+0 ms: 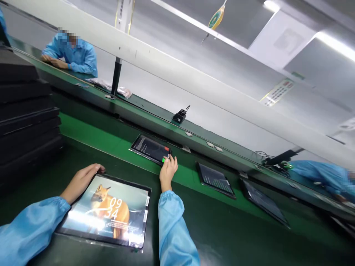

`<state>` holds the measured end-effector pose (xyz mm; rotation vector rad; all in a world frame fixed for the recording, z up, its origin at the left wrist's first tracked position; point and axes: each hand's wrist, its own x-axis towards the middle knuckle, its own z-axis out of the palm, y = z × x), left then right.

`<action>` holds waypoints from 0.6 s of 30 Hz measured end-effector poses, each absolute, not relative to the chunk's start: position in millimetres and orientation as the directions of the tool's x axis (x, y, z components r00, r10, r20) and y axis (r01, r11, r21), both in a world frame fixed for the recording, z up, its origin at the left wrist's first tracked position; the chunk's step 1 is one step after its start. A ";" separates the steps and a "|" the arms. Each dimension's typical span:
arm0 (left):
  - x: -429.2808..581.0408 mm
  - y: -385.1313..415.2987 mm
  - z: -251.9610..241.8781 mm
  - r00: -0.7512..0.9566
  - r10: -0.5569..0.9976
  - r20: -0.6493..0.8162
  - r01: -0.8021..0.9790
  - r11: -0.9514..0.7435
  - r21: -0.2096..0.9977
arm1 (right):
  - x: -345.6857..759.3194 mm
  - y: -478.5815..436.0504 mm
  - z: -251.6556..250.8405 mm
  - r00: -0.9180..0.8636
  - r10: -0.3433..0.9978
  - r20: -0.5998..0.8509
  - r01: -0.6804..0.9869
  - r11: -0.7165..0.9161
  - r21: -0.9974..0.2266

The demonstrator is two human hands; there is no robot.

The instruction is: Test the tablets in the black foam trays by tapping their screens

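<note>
On the head camera I see the lit tablet (109, 212) lying screen up on the dark green tabletop (222, 238), before the wearer and left of centre. Its long axis runs left to right, dipping a little toward the right; the clock digits read upright from the wearer's side, and the pictured fox has its head at the left. My left hand (84, 180) rests at its far left corner, fingers bent over the edge; I cannot tell whether they grasp it or only lie there.

The right hand (168, 171) reaches farther out to the dark-screened tablet (148, 147) at the bright green strip (91, 132). That one's long axis also slopes down to the right, and the fingers, partly curled, meet its right end beside a green label (163, 160). Whether they pinch it I cannot tell.

Two more tablets, a middle one (216, 180) and a farther one (264, 202), follow along to the right, slanting likewise. A black stack (26, 118) rises at left; a co-worker (77, 53) sits beyond.
</note>
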<state>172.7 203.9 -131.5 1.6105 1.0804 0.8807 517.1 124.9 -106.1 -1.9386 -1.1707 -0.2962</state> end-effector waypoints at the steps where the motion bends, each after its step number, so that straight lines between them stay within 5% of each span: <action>1: 176.1 206.9 -131.8 0.354 0.934 0.051 0.229 -0.139 0.964 | 520.4 123.7 -105.9 0.541 0.618 0.570 0.817 -0.226 -0.531; 7: 179.3 213.2 -127.1 0.393 0.917 0.068 0.220 -0.166 0.961 | 518.7 125.9 -104.4 0.384 0.727 0.569 0.888 -0.122 -0.443; 13: 174.6 215.7 -123.7 0.413 0.902 0.123 0.231 -0.234 0.944 | 553.8 116.0 -105.6 0.616 0.461 0.640 0.786 -0.299 -0.541; 18: 170.5 215.4 -124.4 0.418 0.894 0.160 0.249 -0.282 0.927 | 572.4 102.7 -110.8 0.652 0.452 0.609 0.755 -0.310 -0.578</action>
